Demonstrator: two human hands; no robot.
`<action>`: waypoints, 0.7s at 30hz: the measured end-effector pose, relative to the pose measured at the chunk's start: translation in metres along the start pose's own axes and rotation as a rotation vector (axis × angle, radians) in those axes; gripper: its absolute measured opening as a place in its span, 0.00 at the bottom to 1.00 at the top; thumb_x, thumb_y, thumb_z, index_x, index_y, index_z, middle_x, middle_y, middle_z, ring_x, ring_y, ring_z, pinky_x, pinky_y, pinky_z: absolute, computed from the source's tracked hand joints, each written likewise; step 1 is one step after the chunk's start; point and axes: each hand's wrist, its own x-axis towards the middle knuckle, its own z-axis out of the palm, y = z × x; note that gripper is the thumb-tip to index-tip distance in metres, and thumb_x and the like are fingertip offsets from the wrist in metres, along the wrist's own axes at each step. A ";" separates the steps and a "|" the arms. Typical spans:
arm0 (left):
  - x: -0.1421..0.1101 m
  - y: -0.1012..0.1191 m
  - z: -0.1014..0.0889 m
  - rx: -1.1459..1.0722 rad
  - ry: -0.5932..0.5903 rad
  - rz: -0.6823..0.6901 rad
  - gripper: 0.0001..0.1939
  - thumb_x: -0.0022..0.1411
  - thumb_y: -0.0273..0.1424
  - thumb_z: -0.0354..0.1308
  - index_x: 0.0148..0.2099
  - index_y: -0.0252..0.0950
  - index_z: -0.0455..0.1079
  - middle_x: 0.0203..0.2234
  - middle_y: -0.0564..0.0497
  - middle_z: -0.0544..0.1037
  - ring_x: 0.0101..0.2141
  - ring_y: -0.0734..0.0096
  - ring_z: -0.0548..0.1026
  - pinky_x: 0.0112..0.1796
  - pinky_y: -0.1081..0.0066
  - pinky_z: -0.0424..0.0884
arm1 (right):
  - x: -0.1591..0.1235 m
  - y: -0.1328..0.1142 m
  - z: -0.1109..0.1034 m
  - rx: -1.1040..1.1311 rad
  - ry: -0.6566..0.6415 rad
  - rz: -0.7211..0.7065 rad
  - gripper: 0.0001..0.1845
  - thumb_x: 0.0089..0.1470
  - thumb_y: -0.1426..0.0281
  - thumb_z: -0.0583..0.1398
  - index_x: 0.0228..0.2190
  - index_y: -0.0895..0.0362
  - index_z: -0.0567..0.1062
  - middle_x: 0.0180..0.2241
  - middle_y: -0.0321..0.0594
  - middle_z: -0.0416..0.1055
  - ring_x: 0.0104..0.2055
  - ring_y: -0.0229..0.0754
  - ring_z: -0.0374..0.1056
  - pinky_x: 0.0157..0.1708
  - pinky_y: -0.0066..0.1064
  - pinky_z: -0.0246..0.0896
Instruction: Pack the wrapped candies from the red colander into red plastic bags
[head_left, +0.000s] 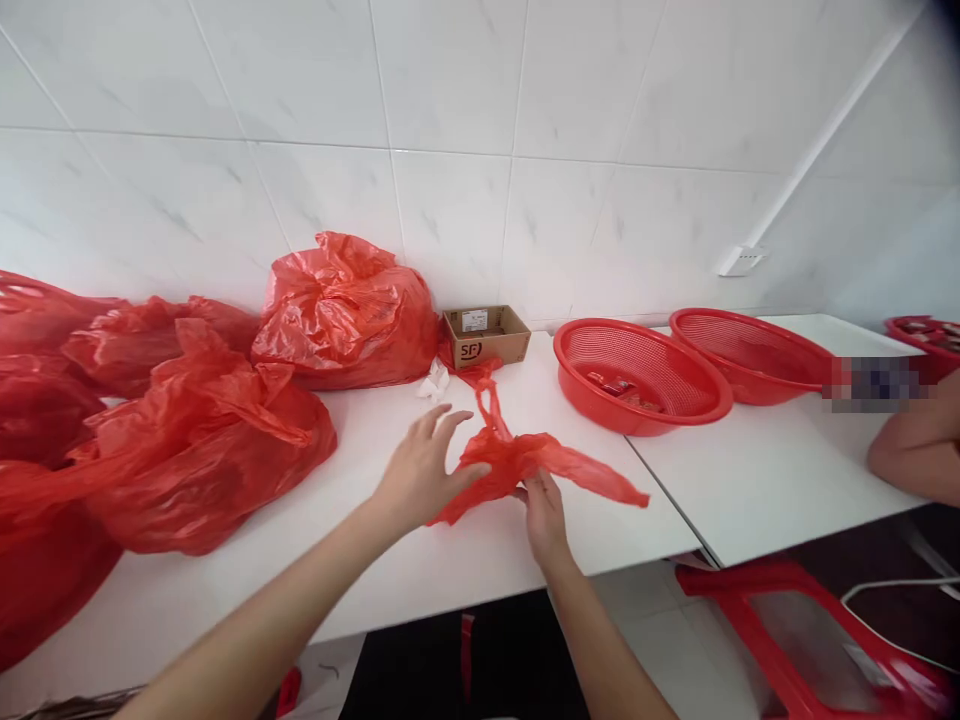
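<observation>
A crumpled, empty red plastic bag (525, 462) lies on the white table (420, 560) in front of me. My left hand (424, 468) touches its left side, thumb on the plastic and the other fingers spread above it. My right hand (544, 515) pinches the bag's lower edge from below, fingers closed on the plastic. One long handle of the bag stretches away towards the wall.
Several stuffed red bags (202, 440) crowd the left of the table, one (349, 315) against the tiled wall. A small cardboard box (486, 335) stands behind. Two red mesh baskets (637, 375) sit to the right. Another person's arm (919, 450) rests at the far right. A red stool (810, 640) stands below.
</observation>
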 end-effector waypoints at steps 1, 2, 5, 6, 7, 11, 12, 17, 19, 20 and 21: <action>0.002 0.000 0.016 -0.068 -0.038 -0.030 0.25 0.56 0.43 0.60 0.55 0.42 0.67 0.55 0.44 0.69 0.54 0.53 0.68 0.52 0.53 0.65 | -0.005 -0.003 0.000 -0.008 -0.030 -0.001 0.24 0.55 0.52 0.59 0.46 0.55 0.75 0.48 0.46 0.72 0.47 0.48 0.69 0.42 0.40 0.69; 0.004 -0.001 0.028 -0.130 -0.062 -0.062 0.20 0.57 0.41 0.58 0.51 0.41 0.69 0.50 0.46 0.74 0.50 0.55 0.72 0.49 0.56 0.68 | -0.009 -0.006 -0.002 -0.015 -0.047 -0.005 0.25 0.54 0.52 0.59 0.47 0.54 0.75 0.50 0.45 0.71 0.49 0.49 0.68 0.44 0.41 0.68; 0.003 -0.013 0.040 -0.214 -0.055 -0.129 0.12 0.60 0.39 0.54 0.38 0.39 0.74 0.37 0.49 0.80 0.38 0.62 0.77 0.40 0.65 0.73 | -0.011 -0.013 -0.020 -0.030 -0.050 -0.021 0.24 0.54 0.53 0.61 0.48 0.53 0.75 0.52 0.44 0.70 0.52 0.50 0.66 0.49 0.44 0.65; 0.001 -0.019 0.037 -0.229 -0.026 -0.164 0.12 0.60 0.40 0.54 0.37 0.39 0.74 0.36 0.49 0.80 0.38 0.62 0.78 0.40 0.65 0.73 | -0.009 -0.015 -0.029 -0.028 -0.030 -0.025 0.23 0.53 0.54 0.62 0.45 0.54 0.76 0.50 0.45 0.71 0.52 0.50 0.66 0.49 0.44 0.65; -0.002 -0.026 0.031 -0.235 0.012 -0.202 0.14 0.60 0.41 0.54 0.38 0.39 0.74 0.37 0.49 0.81 0.38 0.61 0.78 0.40 0.65 0.73 | -0.006 -0.018 -0.038 -0.015 -0.003 -0.024 0.22 0.52 0.54 0.62 0.43 0.54 0.77 0.48 0.45 0.73 0.50 0.50 0.68 0.48 0.44 0.66; -0.022 -0.048 -0.001 -0.193 0.140 -0.350 0.17 0.57 0.45 0.56 0.39 0.37 0.74 0.38 0.47 0.80 0.39 0.57 0.77 0.42 0.63 0.71 | 0.001 -0.043 -0.062 0.035 0.193 -0.002 0.22 0.54 0.51 0.59 0.38 0.58 0.75 0.38 0.47 0.76 0.38 0.46 0.72 0.36 0.39 0.68; -0.028 -0.049 -0.007 -0.165 0.144 -0.379 0.17 0.57 0.46 0.56 0.38 0.38 0.74 0.37 0.48 0.81 0.38 0.57 0.77 0.41 0.62 0.71 | -0.003 -0.054 -0.061 0.014 0.257 -0.035 0.21 0.55 0.52 0.58 0.37 0.58 0.75 0.37 0.46 0.76 0.36 0.45 0.72 0.35 0.37 0.68; -0.050 -0.024 -0.009 -0.054 0.084 -0.377 0.18 0.59 0.48 0.54 0.43 0.43 0.76 0.41 0.52 0.81 0.38 0.59 0.77 0.41 0.63 0.71 | -0.045 -0.122 -0.010 -0.332 0.084 -0.526 0.12 0.62 0.67 0.52 0.39 0.53 0.75 0.34 0.42 0.74 0.36 0.44 0.70 0.37 0.38 0.66; -0.055 -0.009 -0.002 -0.099 0.045 -0.334 0.20 0.60 0.49 0.53 0.44 0.44 0.77 0.41 0.52 0.81 0.38 0.59 0.77 0.40 0.64 0.72 | -0.053 -0.135 0.015 -0.542 -0.326 -0.702 0.13 0.61 0.71 0.53 0.45 0.51 0.73 0.39 0.42 0.75 0.41 0.45 0.70 0.42 0.39 0.66; -0.057 -0.004 0.001 -0.124 0.029 -0.316 0.20 0.61 0.49 0.52 0.44 0.44 0.77 0.40 0.52 0.81 0.37 0.59 0.77 0.38 0.64 0.72 | -0.052 -0.135 0.025 -0.662 -0.460 -0.743 0.14 0.61 0.72 0.53 0.46 0.52 0.72 0.41 0.42 0.74 0.44 0.45 0.69 0.44 0.40 0.65; -0.059 -0.001 0.003 -0.142 0.023 -0.306 0.21 0.61 0.50 0.51 0.43 0.43 0.78 0.38 0.52 0.81 0.36 0.59 0.77 0.36 0.64 0.73 | -0.048 -0.131 0.030 -0.792 -0.550 -0.755 0.13 0.60 0.72 0.54 0.45 0.54 0.72 0.42 0.43 0.74 0.45 0.46 0.68 0.46 0.41 0.64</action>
